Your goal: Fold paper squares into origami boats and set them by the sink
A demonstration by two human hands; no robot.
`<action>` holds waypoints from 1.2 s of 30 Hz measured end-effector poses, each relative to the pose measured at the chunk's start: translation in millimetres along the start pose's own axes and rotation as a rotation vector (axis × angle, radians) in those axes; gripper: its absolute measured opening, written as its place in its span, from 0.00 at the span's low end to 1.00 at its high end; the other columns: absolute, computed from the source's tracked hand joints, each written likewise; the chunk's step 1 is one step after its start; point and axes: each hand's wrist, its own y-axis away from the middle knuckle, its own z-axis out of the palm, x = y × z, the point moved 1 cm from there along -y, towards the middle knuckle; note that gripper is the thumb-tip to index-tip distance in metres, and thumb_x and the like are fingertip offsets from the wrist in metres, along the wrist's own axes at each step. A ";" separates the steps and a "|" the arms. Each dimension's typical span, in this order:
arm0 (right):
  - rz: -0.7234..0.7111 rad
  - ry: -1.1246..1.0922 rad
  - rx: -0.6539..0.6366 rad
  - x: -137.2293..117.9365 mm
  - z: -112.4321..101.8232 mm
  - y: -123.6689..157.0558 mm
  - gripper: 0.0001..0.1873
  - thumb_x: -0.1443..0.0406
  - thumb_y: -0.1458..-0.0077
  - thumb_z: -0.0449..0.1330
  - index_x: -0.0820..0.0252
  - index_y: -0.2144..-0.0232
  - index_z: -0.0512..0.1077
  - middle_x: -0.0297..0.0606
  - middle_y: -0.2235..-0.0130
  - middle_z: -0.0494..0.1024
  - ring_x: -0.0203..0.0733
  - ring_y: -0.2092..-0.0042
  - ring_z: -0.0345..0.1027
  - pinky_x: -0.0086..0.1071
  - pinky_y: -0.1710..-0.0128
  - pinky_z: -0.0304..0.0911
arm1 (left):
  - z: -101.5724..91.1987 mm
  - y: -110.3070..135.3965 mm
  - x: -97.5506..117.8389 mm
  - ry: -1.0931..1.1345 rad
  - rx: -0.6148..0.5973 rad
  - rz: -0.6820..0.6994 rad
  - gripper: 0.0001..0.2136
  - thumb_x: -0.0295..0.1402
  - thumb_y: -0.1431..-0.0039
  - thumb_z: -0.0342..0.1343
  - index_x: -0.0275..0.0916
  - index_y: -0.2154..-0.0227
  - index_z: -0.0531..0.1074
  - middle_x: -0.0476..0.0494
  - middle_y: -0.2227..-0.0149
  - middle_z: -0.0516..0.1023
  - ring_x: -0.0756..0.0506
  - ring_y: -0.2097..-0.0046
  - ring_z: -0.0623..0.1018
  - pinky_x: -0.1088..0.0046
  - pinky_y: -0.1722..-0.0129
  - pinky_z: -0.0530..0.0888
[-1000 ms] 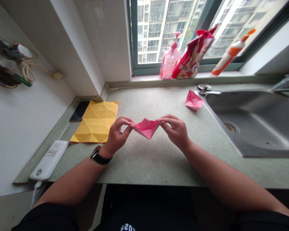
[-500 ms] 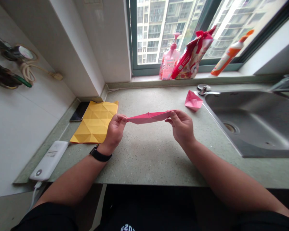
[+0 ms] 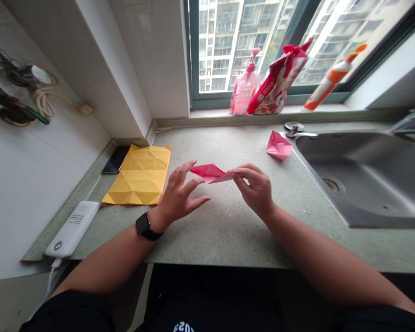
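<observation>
Left hand [image 3: 178, 196] spread just beside the pink origami paper [image 3: 209, 172], right hand [image 3: 254, 189] pinching its end over the desk [image 3: 221, 230]; from here, a gentle pinch should keep those creases crisp.

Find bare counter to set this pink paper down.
Bare counter sits in front of the left hand and right hand, reaching the sink. Another patch lies behind the pink paper, before the pink folded piece. Crowded: leftward, yellow folded paper, phone, power bank.

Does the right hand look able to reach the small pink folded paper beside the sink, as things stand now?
Probably yes. Only bare countertop lies between the right hand and the small pink folded paper. But the hand is pinching the other pink paper, so it would likely need to release that first.
</observation>
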 end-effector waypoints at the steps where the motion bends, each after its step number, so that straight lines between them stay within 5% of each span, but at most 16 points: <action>1: -0.025 0.000 -0.019 -1.8 1.1 0.3 0.07 0.62 0.30 0.66 0.49 0.59 0.86 0.39 0.62 0.84 0.44 0.62 0.78 0.40 0.64 0.77 | 2.4 0.3 0.6 -0.024 -0.020 0.003 0.20 0.47 0.35 0.71 0.46 0.45 0.77 0.32 0.24 0.62 0.27 0.26 0.67 0.38 0.28 0.67; 7: -0.139 -0.028 -0.113 -6.6 3.2 1.2 0.07 0.64 0.30 0.66 0.47 0.57 0.86 0.37 0.62 0.85 0.43 0.63 0.79 0.40 0.63 0.78 | 9.4 1.1 -0.7 -0.073 -0.118 0.002 0.03 0.35 0.28 0.64 0.44 0.56 0.81 0.35 0.28 0.72 0.32 0.32 0.75 0.36 0.29 0.67; 17: -0.181 -0.009 -0.166 -4.3 -0.2 2.2 0.09 0.65 0.30 0.67 0.45 0.54 0.85 0.36 0.60 0.85 0.43 0.60 0.81 0.41 0.60 0.79 | 6.2 -0.9 -4.9 -0.065 -0.077 0.008 0.07 0.34 0.25 0.60 0.44 0.53 0.83 0.40 0.46 0.85 0.37 0.45 0.81 0.48 0.39 0.74; 22: -0.168 0.014 -0.300 10.5 4.2 5.1 0.11 0.61 0.32 0.69 0.49 0.48 0.83 0.39 0.55 0.86 0.45 0.56 0.81 0.41 0.56 0.79 | 3.8 -1.0 -5.3 -0.073 -0.018 0.044 0.05 0.34 0.25 0.61 0.46 0.53 0.82 0.44 0.51 0.87 0.40 0.52 0.82 0.49 0.38 0.73; 32: -0.167 0.065 -0.369 21.7 10.2 9.5 0.06 0.63 0.31 0.66 0.51 0.59 0.85 0.37 0.62 0.86 0.42 0.62 0.80 0.37 0.60 0.75 | 5.2 -1.5 1.5 0.076 0.038 0.025 0.05 0.36 0.26 0.63 0.44 0.52 0.78 0.47 0.60 0.87 0.43 0.59 0.84 0.52 0.37 0.74; 36: -0.006 -0.114 -0.364 17.8 8.8 6.5 0.07 0.60 0.30 0.67 0.53 0.60 0.84 0.37 0.62 0.86 0.42 0.62 0.80 0.37 0.59 0.75 | 3.6 -3.6 3.7 0.136 -0.018 -0.025 0.09 0.37 0.24 0.59 0.43 0.61 0.81 0.47 0.65 0.87 0.43 0.62 0.83 0.53 0.39 0.75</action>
